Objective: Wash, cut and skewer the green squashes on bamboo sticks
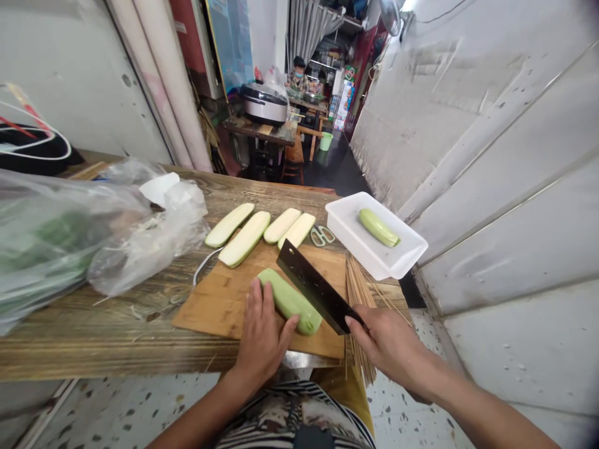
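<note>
The squash lies on the cutting board, under the fingertips of the left hand and just left of the knife. That hand is loosely spread, fingers and thumb pressed along the squash without wrapping round it; the right hand is closed on the knife's handle. The squash looks firm and moderately heavy, its smooth skin probably slippery and apt to roll, so the thick middle seems the surest hold.
</note>
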Motion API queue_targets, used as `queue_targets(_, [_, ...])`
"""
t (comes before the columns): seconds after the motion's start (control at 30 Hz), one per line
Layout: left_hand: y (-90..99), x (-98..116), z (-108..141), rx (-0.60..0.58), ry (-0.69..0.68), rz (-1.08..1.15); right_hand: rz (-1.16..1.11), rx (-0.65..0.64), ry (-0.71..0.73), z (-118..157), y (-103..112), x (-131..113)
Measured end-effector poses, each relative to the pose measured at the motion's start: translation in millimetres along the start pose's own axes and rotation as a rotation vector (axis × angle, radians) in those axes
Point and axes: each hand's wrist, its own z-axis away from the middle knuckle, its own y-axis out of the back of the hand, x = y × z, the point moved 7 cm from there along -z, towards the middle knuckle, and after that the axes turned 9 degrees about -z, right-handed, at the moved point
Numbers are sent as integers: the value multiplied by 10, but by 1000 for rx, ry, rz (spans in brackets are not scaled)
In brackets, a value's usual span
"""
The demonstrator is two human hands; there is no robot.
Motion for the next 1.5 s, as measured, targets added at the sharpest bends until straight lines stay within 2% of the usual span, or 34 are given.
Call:
queue_targets(0.23, [-42, 7, -40, 57, 26, -11, 20, -75, 17, -150, -30, -35])
queue_targets(0.7, [-34, -75, -28, 72, 4, -39, 64, -156, 43, -365, -7, -151])
queue_targets(0.9, [-3, -100, -16, 117, -1, -73, 107, -276, -41, -436, -34, -198])
queue_targets(1.13, [-5, -152, -39, 107, -5, -98, 114, -325, -84, -504, -74, -285])
queue_targets(1.37, [-8, -150, -58, 93, -106, -126, 105, -352, -83, -536, -117, -320])
queue_targets(1.5, [-13, -184, -62, 82, -95, -110, 101, -373, -104, -566, -112, -367])
